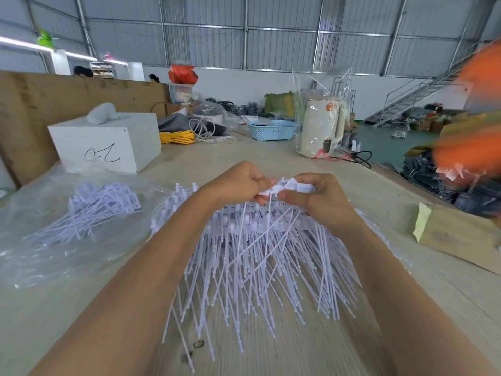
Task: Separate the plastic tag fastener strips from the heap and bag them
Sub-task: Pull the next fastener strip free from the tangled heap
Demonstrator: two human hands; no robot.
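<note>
- A heap of white plastic strips fans across the pale wooden table, the thin stems running lengthwise toward the person, loose tips at the near edge and flat heads at the far end.
- Two bare forearms reach in from the bottom of the frame over the heap, one on each side.
- The left hand is curled, fingers and thumb pinching the head end of a strip lifted from the far edge of the heap.
- The right hand grips the same bunched white head end from the other side, thumb pressed across it; the stems hang down from both hands toward the person.
- To the left lies a clear plastic bag, flat on the table, with a smaller bundle of strips on or inside it; which cannot be told. Those stems slant toward the near left, heads at the far right.
- At the right edge sits a block of wood with a yellowish end.
- Farther back on the left stands a white box with a scribble on its front.
- Behind it lie a coil of yellow cord, a blue basket and a cream kettle wrapped in clear film.
- A blurred orange shape fills the right side.
- Corrugated metal walls and a staircase close the background.
</note>
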